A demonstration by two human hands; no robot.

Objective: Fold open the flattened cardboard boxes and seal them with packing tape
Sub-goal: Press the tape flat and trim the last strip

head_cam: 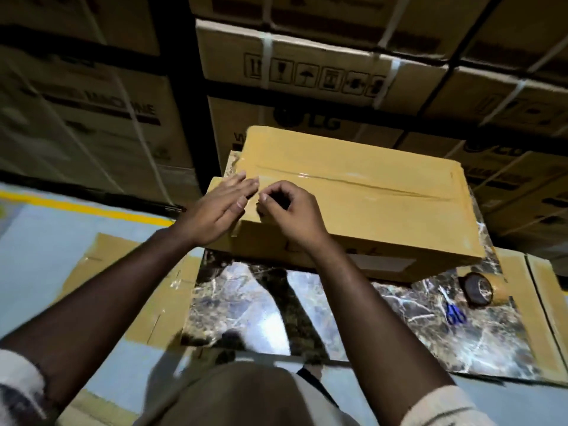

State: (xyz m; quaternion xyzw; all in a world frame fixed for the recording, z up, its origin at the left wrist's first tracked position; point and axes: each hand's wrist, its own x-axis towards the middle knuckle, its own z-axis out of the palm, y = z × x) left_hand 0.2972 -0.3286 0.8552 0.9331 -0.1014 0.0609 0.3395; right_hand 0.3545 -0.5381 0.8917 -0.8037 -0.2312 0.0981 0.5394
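The box [353, 204] sits mid-frame on the marble worktop [399, 327], its seam taped. The left hand [221, 207] lies flat with straight fingers on its near-left corner; the right hand [289, 210] beside it pinches the tape end there. A tape roll [478, 289] and scissors [455, 312] lie lower right.

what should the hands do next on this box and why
Probably press the tape end down over the box's near-left edge. Clear tape already runs along the top seam of the box. The left hand lies flat at that end, and the right hand has its fingers curled there, seemingly pinching the tape's end, so that end looks unfinished.
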